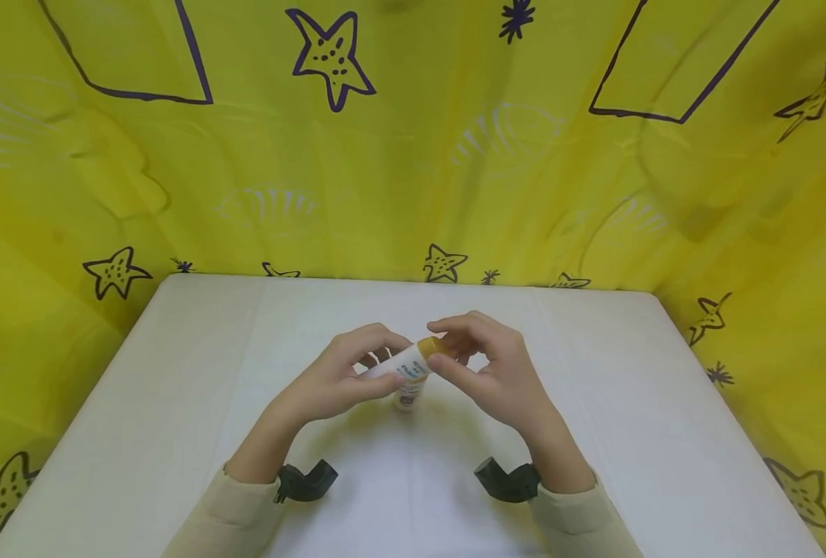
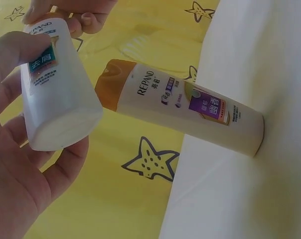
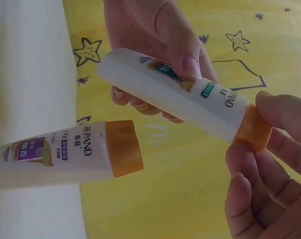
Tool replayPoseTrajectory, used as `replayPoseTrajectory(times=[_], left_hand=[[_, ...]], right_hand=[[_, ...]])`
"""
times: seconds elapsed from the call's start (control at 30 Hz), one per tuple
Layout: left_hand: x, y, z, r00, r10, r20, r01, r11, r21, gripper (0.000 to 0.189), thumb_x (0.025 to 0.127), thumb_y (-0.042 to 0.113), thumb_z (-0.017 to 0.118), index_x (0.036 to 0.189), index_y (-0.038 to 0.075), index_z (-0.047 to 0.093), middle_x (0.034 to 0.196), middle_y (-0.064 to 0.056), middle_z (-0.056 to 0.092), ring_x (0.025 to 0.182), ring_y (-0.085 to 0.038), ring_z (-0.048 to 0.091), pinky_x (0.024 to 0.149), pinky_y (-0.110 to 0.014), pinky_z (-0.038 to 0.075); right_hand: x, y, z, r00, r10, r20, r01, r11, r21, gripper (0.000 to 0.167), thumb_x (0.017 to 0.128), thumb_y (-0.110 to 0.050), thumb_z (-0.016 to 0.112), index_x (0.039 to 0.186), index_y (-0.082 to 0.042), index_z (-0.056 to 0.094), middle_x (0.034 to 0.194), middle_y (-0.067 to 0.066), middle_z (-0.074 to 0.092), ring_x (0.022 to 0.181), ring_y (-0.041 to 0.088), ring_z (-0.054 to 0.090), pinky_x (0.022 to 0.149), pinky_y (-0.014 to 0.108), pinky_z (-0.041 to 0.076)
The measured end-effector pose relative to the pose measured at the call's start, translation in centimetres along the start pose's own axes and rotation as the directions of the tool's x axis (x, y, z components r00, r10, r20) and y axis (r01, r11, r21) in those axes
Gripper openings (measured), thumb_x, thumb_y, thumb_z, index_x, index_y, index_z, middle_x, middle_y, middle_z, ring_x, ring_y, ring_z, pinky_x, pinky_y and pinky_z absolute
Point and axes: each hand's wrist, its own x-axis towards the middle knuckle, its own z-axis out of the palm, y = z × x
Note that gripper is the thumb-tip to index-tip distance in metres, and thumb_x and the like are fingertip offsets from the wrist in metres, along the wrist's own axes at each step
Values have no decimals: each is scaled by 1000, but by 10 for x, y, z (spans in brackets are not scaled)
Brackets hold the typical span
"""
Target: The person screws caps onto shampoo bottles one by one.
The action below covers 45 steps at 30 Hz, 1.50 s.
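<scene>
My left hand (image 1: pixel 339 376) grips a white shampoo-style bottle (image 2: pixel 61 107) by its body, thumb across the green label, fingers round the far side. The bottle is held tilted above the table, its orange cap (image 3: pixel 254 128) toward my right hand (image 1: pixel 497 368). Thumb and fingers of the right hand pinch that cap from both sides. Just below the held bottle, a second white bottle (image 2: pixel 178 107) with a purple label and an orange cap stands upright on the table. In the head view the held bottle and left thumb cover its upper part.
The table (image 1: pixel 580 418) has a white cover. Behind it and at both sides hangs a yellow curtain (image 1: pixel 399 170) with drawn stars and fish. A dark device sits at the left wrist (image 1: pixel 307 480), with another at the right wrist (image 1: pixel 509 480).
</scene>
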Motion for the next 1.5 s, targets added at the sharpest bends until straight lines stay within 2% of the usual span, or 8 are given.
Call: replayPoseTrajectory(times=[0.13, 0.43, 0.63, 0.87, 1.0, 1.23, 1.37, 1.5], left_hand=[[-1, 0, 0, 1000, -2, 5, 2, 1000, -24, 28, 93, 16, 71, 119, 24, 65, 105, 6, 66, 91, -21, 61, 76, -37, 54], [-3, -1, -5, 985, -115, 129, 141, 968, -208, 25, 97, 11, 60, 121, 17, 66, 106, -3, 68, 94, -24, 62, 72, -37, 56], [-3, -5, -7, 976, -59, 209, 125, 938, -322, 27, 97, 7, 59, 123, 10, 64, 107, -10, 67, 91, -25, 65, 72, -36, 57], [-4, -6, -6, 963, 3, 271, 110, 910, -400, 27, 95, 6, 65, 121, 4, 64, 102, -12, 63, 89, -19, 58, 65, -32, 56], [-3, -5, -4, 972, 9, 235, 75, 936, -343, 26, 92, 6, 68, 118, 10, 66, 100, -8, 64, 85, -18, 56, 67, -30, 53], [-2, 3, -2, 995, 41, 89, -27, 989, -146, 28, 91, 11, 73, 117, 20, 69, 97, 1, 64, 80, -18, 56, 68, -30, 50], [-2, 15, 2, 997, 69, -23, -68, 997, 28, 30, 91, 20, 75, 120, 21, 68, 95, 5, 62, 82, -15, 56, 68, -28, 51], [-2, 23, 7, 989, 81, -127, -56, 981, 188, 33, 91, 25, 75, 123, 22, 68, 94, 8, 60, 79, -10, 54, 64, -25, 48]], right_hand=[[1, 0, -1, 1000, -16, 17, 15, 999, 28, 38, 81, -3, 81, 117, -10, 69, 94, 0, 68, 76, 11, 64, 66, 26, 57], [3, 4, -6, 970, -198, 142, 185, 977, 102, 42, 80, 2, 79, 120, -9, 69, 126, 10, 65, 89, 13, 66, 72, 27, 57], [4, 6, -8, 961, -228, 155, 211, 970, 119, 42, 77, 0, 83, 115, -11, 72, 121, 9, 69, 108, 20, 66, 83, 28, 56], [5, 7, -7, 943, -300, 144, 270, 943, 193, 38, 76, -4, 85, 112, -8, 73, 111, 9, 71, 104, 21, 67, 82, 29, 56], [5, 6, -5, 944, -308, 118, 285, 942, 178, 30, 81, -17, 83, 107, -9, 72, 105, 7, 70, 98, 19, 66, 76, 28, 55], [5, 7, -2, 959, -279, 45, 272, 954, 124, 29, 84, -26, 81, 103, -7, 69, 97, 4, 67, 84, 14, 61, 74, 25, 54], [3, 6, 1, 982, -188, -8, 188, 975, 120, 28, 84, -24, 81, 103, -6, 70, 91, 2, 64, 83, 14, 60, 73, 24, 55], [1, 4, 3, 997, -68, -49, 75, 984, 160, 26, 83, -15, 81, 104, -5, 69, 93, 4, 62, 81, 16, 60, 72, 25, 56]])
